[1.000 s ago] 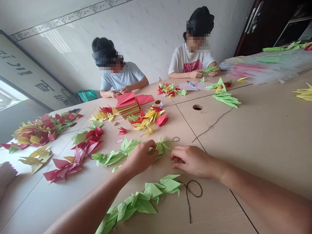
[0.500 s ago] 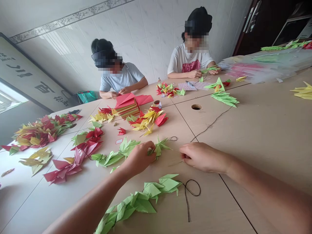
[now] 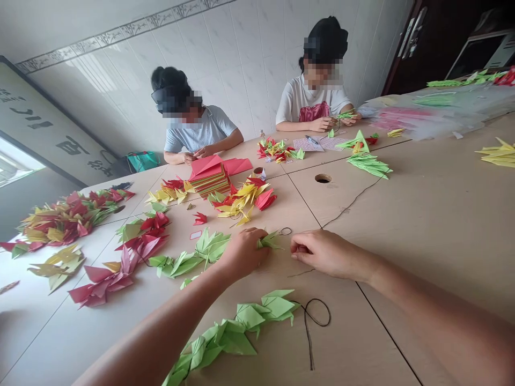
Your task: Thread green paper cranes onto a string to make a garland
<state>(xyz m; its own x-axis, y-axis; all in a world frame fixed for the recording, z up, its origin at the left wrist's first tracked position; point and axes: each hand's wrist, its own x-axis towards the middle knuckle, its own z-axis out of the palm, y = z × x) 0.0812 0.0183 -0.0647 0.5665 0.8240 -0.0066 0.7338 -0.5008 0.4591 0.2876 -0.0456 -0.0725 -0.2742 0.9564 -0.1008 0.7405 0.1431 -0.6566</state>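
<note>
My left hand (image 3: 247, 252) is curled over a green folded-paper crane (image 3: 272, 239) at the right end of a string of green cranes (image 3: 211, 245). Just to the right, my right hand (image 3: 322, 252) is pinched closed on a dark thread (image 3: 349, 206), which stretches from behind it across the table; a short tail shows below. The fingertips themselves are partly hidden. Nearer me lies another green crane garland (image 3: 229, 335), ending in a looped black cord (image 3: 317, 313). Pink and red paper cranes (image 3: 116, 273) lie left of my left hand.
Two people sit across the table (image 3: 422, 241), handling folded paper. Before them are a stack of coloured paper (image 3: 210, 182), yellow and red cranes (image 3: 245, 198) and a round table hole (image 3: 323, 178). A large crane heap (image 3: 68, 217) lies left; plastic bags (image 3: 434, 112) lie far right.
My left hand has shifted a little right and up over the green crane, covering more of it. My right hand has moved slightly left, narrowing the gap between them.
</note>
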